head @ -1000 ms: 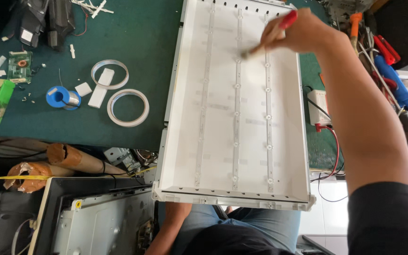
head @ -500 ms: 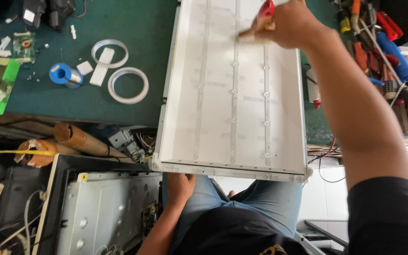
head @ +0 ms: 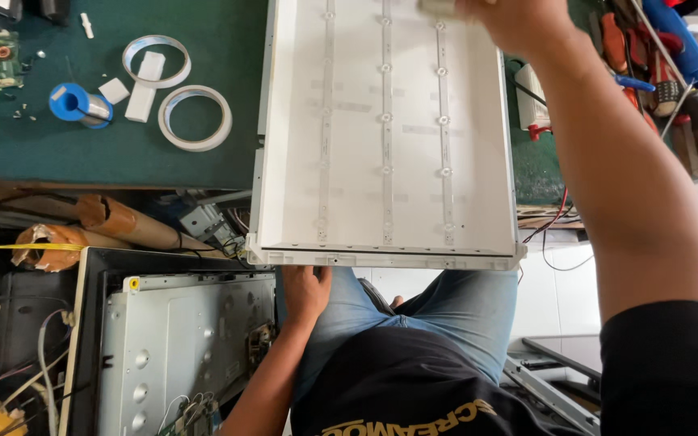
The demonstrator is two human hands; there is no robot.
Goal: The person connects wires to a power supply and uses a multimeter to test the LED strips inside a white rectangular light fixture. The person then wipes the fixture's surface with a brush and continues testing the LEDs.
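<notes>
- Head view, at 6 o'clock: left hand (head: 304, 292) rests on the thigh under the white panel's (head: 478, 161) near edge, fingers curled loosely together.
- At 12 o'clock: right hand (head: 519, 23) over the panel's far end; finger state I cannot tell.
- At 10 o'clock: tape rings (head: 195, 118) on the green mat (head: 107, 153).

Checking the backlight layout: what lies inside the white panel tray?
Inside the white panel tray run three LED strips lengthwise, dotted with round lenses. The right hand covers the far right corner, so what lies there cannot be seen.
</notes>
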